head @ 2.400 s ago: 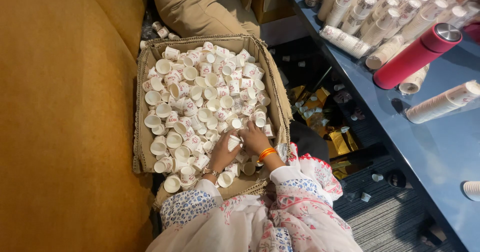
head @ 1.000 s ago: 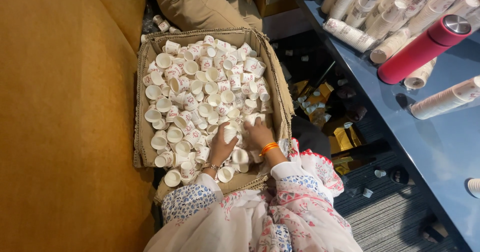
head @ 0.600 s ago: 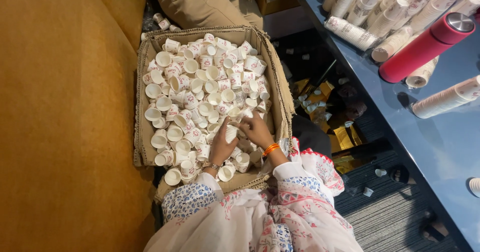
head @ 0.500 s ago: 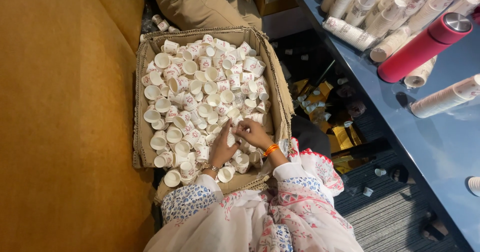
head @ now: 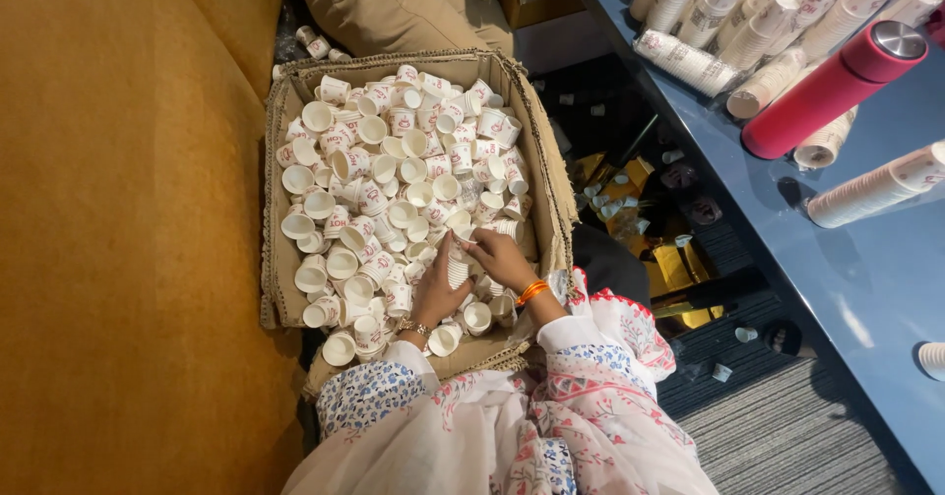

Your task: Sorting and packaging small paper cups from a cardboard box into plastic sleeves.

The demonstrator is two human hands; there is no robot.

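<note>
Both hands meet over the near right part of the cardboard box (head: 281, 288). The left hand (head: 438, 293) is clamped on a short stack of paper cups (head: 458, 271), its long axis running from the near edge toward the far edge. The right hand (head: 502, 257) pinches the stack's far end with fingers together. Loose white paper cups (head: 374, 175) with red print fill the box, lying every way. The box walls are ragged and corrugated; mustard fabric (head: 118, 229) presses its left edge. Right, a blue table (head: 876, 269) carries long cup stacks (head: 689, 62) and a red flask (head: 832, 87).

Matt paper cups (head: 399, 175) fill a rough corrugated cardboard box (head: 281, 288); glossy blue table (head: 886, 259).
</note>
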